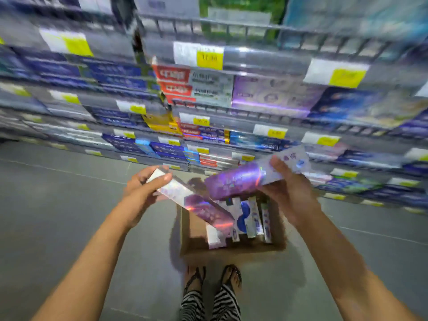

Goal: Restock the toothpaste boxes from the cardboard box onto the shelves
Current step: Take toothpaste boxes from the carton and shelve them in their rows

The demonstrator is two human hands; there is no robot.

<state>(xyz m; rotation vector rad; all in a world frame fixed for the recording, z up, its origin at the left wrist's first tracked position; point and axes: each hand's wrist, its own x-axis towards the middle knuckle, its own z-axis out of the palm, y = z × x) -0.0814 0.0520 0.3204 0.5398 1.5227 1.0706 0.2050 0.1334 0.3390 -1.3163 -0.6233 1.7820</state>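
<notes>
Fingers (162, 179) of left hand (141, 188) and right hand (287, 193) curl round one toothpaste box (183, 196) each above the cardboard box (194, 225); glossy cartons could slip.

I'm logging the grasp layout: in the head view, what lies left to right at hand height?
Left hand → toothpaste box it holds → second toothpaste box → right hand holding it.

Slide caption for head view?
Left hand and right hand hold purple toothpaste boxes over the cardboard box, facing stocked shelves.
</notes>
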